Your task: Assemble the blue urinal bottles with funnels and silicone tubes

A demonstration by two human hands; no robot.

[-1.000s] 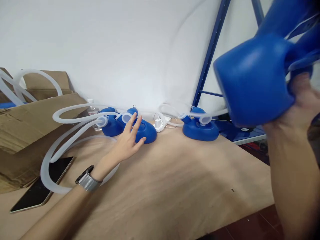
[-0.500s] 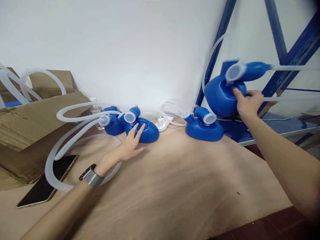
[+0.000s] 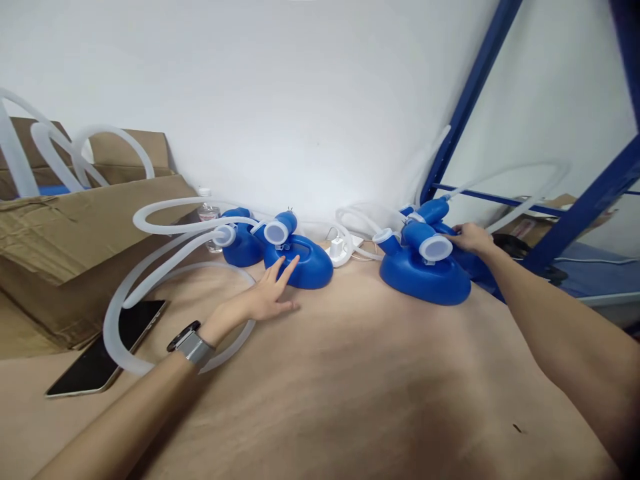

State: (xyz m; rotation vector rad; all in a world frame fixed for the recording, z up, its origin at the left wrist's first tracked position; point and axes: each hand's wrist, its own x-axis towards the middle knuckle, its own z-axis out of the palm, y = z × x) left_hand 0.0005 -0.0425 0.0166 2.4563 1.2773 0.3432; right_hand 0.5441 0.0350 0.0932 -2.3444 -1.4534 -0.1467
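Observation:
My left hand [image 3: 265, 297], a watch on its wrist, is open with its fingers spread. Its fingertips rest against or just in front of a blue urinal bottle [image 3: 313, 270] with a white cap. Directly behind that stands another blue urinal bottle [image 3: 243, 247], its clear hose looping left. On the right, my right hand [image 3: 473, 239] is closed on a blue urinal bottle [image 3: 433, 210] at the back, partly hidden by a urinal bottle [image 3: 425, 277] in front. Its hose [image 3: 520, 167] arcs off to the right. The grip itself is mostly out of sight.
A cardboard box [image 3: 95, 247] with hoses sticking out stands at the left. Near it lie a dark phone or tablet [image 3: 85, 373] and a clear plastic bottle [image 3: 207, 212]. A white charger on a power strip [image 3: 340, 247] sits by the wall. Blue shelving [image 3: 475, 93] rises at right.
My right hand has lowered the urinal bottle from the air to the back right of the table, behind the other one. My left hand keeps its place, and the view has turned slightly.

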